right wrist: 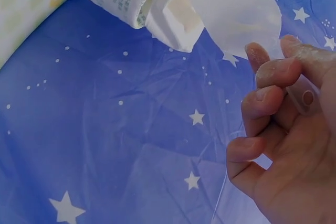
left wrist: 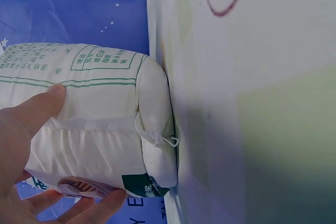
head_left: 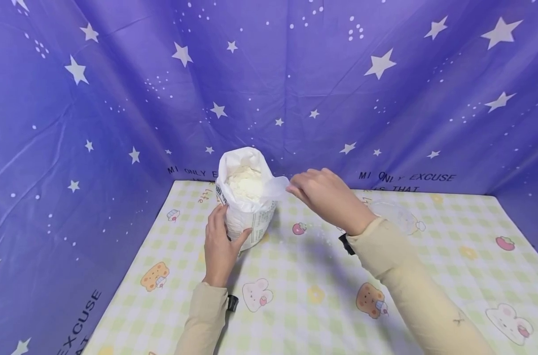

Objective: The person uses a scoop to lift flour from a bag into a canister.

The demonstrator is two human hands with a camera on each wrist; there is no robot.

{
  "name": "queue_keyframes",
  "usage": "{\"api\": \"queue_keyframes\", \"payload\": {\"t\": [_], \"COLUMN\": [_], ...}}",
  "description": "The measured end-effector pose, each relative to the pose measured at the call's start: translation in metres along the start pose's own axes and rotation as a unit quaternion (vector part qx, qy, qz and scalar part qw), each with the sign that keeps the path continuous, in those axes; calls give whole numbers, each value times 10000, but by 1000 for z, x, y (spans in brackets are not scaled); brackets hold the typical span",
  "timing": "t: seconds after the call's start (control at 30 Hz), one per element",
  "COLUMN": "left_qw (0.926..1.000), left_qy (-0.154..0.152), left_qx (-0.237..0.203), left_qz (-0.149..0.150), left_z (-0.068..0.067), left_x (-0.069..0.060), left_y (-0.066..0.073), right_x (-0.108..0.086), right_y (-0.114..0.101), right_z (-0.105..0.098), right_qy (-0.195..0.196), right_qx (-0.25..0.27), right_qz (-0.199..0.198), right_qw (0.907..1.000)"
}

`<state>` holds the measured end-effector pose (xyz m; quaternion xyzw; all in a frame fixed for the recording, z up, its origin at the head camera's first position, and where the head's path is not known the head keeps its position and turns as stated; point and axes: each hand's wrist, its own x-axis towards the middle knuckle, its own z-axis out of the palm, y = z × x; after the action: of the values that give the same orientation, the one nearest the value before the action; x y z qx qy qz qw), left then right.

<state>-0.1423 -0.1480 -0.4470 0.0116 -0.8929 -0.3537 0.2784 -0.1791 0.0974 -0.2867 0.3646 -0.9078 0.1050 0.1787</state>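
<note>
An open white flour bag (head_left: 255, 217) stands upright near the back of the table, with pale powder (head_left: 244, 183) up near its mouth. My left hand (head_left: 221, 241) grips its near left side; the left wrist view shows the thumb on the printed face (left wrist: 100, 72) and the fingers round the other side. In my right hand (head_left: 324, 195) is the handle of a translucent plastic scoop (head_left: 275, 188). The scoop's bowl is at the right rim of the bag, and in the right wrist view curled fingers (right wrist: 273, 72) hold its handle. What the scoop contains is hard to tell.
Behind my right wrist a clear, round plastic container (head_left: 395, 217) sits on the table, partly hidden. White specks (head_left: 317, 234) lie on the checked tablecloth (head_left: 291, 315) right of the bag. A purple star-patterned curtain (head_left: 286, 74) surrounds the back and sides.
</note>
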Motion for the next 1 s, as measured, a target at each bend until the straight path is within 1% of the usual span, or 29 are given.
{"api": "queue_keyframes", "payload": {"t": [0.17,0.37,0.47,0.67,0.8,1.0], "left_qw": [10000,9999,9999,10000,9999,10000], "left_qy": [60,120,106,-36,-124,-76], "left_qx": [-1,-27,-28,-26,-6,12], "left_qz": [17,90,82,-10,-102,-34], "left_z": [0,1,1,1,1,2], "left_x": [-1,-1,-1,0,0,0], "left_y": [-1,-2,-2,-1,-1,-2], "right_x": [10,18,20,22,23,26], "right_y": [-4,-8,-10,-11,-13,-14], "right_z": [0,1,3,9,11,15], "right_qy": [-89,-310,-300,-224,-268,-357], "right_qx": [-245,-367,-436,-449,-428,-371], "right_qz": [-183,-179,-181,-241,-235,-221], "right_qw": [9995,9987,9984,9984,9984,9984]}}
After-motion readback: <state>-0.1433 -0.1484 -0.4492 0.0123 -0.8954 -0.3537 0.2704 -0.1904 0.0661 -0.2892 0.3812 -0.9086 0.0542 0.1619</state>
